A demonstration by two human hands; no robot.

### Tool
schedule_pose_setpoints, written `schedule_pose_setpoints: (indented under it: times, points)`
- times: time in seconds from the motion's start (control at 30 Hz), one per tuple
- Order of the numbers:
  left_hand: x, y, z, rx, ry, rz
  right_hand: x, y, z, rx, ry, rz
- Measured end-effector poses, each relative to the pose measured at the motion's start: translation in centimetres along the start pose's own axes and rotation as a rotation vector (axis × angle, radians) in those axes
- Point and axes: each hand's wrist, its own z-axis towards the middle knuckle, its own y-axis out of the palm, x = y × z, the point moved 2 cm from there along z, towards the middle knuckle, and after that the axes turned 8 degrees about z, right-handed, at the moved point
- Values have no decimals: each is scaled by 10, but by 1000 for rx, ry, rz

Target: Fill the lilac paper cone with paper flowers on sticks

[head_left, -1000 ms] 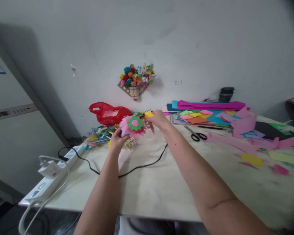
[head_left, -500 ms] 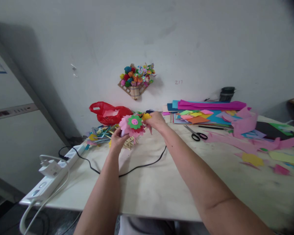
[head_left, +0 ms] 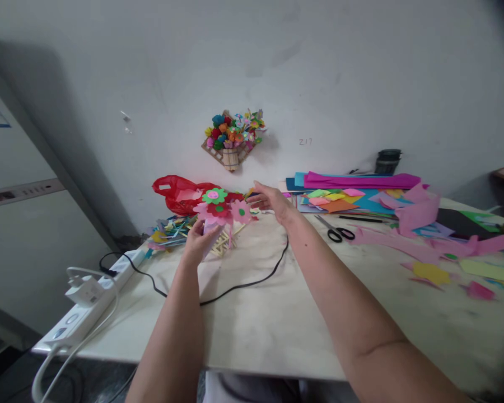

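The left hand [head_left: 197, 243] has its fingers closed around the pale lilac base [head_left: 210, 228] of a pink, red and green paper-like flower bunch [head_left: 219, 211] above the cream bench [head_left: 260, 330]; gripping low should spare petals. The right hand [head_left: 273, 201], loosely open and seemingly empty, has opened since earlier.

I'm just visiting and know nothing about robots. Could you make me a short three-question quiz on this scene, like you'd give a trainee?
1. What does the left grip hold? (a) a cup (b) craft flowers (c) a ruler
2. True or false: the scissors lie to the right of the craft flowers, as the person sees it.
3. Fill in: the plastic bag beyond the left grip is coloured ____.

Key: 1. b; 2. true; 3. red.
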Motion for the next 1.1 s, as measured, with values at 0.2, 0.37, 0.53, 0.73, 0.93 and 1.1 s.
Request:
schedule_pose_setpoints:
  times: [0.2, 0.37, 0.53, 0.73, 0.93, 1.1]
  points:
    - [-4, -2, 1, -141, -118, 28, 8, 1, 6, -99, -128, 15]
    - [-7, -3, 1, -224, -108, 31, 9, 4, 5, -167, -258, 41]
    - [-1, 0, -1, -191, -73, 69, 11, 8, 6, -242, -321, 117]
    - [2, 1, -1, -134, -48, 119, 12, 8, 8, -251, -353, 44]
    - [-1, 0, 3, -56, 1, 87, 13, 9, 8, -270, -368, -32]
    - [-9, -1, 8, -56, 53, 75, 18, 11, 9, -303, -314, -18]
